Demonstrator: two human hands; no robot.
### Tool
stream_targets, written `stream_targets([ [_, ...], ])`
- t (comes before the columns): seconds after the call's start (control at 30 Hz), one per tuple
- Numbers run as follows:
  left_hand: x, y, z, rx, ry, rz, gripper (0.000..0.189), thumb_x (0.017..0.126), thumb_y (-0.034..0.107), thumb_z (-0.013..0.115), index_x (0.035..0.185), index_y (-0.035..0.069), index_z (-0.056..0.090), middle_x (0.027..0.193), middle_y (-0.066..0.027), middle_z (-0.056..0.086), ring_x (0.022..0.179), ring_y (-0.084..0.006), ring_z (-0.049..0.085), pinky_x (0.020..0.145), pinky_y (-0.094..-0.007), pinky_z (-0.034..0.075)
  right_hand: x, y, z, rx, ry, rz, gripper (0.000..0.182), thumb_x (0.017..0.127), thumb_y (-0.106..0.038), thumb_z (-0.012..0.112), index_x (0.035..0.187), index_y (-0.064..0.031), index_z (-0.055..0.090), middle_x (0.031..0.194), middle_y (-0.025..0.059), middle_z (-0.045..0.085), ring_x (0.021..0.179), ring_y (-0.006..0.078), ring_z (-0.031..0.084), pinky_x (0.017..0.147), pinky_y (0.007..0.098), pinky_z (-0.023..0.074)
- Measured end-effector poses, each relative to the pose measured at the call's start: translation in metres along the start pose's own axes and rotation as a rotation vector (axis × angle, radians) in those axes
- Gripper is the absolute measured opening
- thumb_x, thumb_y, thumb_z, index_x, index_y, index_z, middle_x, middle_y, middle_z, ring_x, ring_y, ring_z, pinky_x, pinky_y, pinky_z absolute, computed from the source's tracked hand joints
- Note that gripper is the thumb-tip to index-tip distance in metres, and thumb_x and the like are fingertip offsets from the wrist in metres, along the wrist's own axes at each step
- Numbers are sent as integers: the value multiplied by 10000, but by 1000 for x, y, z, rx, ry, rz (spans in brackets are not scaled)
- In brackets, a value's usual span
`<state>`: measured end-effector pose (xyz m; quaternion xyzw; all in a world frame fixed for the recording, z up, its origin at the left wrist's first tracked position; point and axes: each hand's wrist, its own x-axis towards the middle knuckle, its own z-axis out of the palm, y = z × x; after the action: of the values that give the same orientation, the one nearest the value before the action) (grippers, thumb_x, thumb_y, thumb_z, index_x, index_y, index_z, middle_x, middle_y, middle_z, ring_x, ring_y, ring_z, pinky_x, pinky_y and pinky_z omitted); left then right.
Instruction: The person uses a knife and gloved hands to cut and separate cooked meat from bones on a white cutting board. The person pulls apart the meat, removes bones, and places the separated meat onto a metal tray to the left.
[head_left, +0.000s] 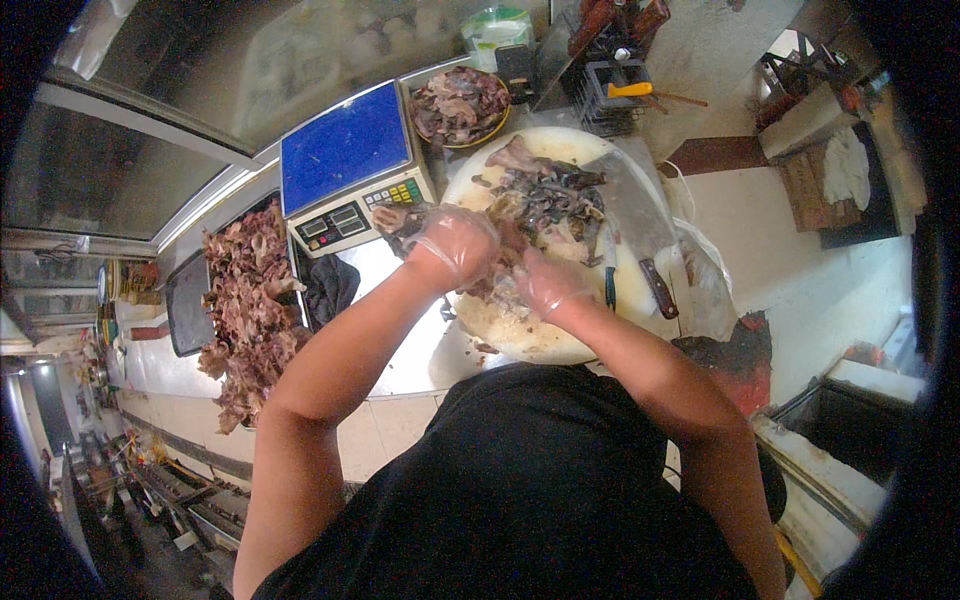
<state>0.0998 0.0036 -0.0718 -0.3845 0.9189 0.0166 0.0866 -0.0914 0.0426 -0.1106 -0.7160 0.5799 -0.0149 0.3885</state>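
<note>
Both hands wear clear plastic gloves over a round white chopping board (555, 341). My left hand (457, 240) is curled at the board's left side, closed on a dark piece of meat (394, 219) that sticks out toward the scale. Close to its right, my right hand (550, 281) touches pale meat scraps (499, 289); its fingertips are partly hidden, so its hold is unclear. A heap of dark cut meat (555, 199) lies above the hands. On the board's right side rest a cleaver (630, 187) with a wooden handle and a small knife (610, 281) with a dark handle.
A digital scale (345, 150) with a blue plate stands to the upper left. A bowl of meat (461, 105) sits behind the board. Piled meat (251, 315) fills a tray at the left, near a dark cloth (332, 289). A plastic bag (709, 285) hangs at the right.
</note>
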Motion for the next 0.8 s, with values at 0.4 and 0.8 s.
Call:
stream_targets([
  [0.4,14,9,-15,126,-61,-280,196,758,135,620,922,43,678,909,-151,663,861,-308,652,717,-423,512,-5,9,0,-39,16,-57,390,898,-315,569,1182,-50,533,923,234,668,876,427,638,804,517,487],
  [0.8,-84,48,27,-375,875,-457,284,775,140,744,1018,55,624,854,-118,645,686,-287,624,636,-403,514,-7,16,-6,14,-7,-93,399,914,-363,553,1158,-49,580,959,246,666,910,423,635,815,499,488],
])
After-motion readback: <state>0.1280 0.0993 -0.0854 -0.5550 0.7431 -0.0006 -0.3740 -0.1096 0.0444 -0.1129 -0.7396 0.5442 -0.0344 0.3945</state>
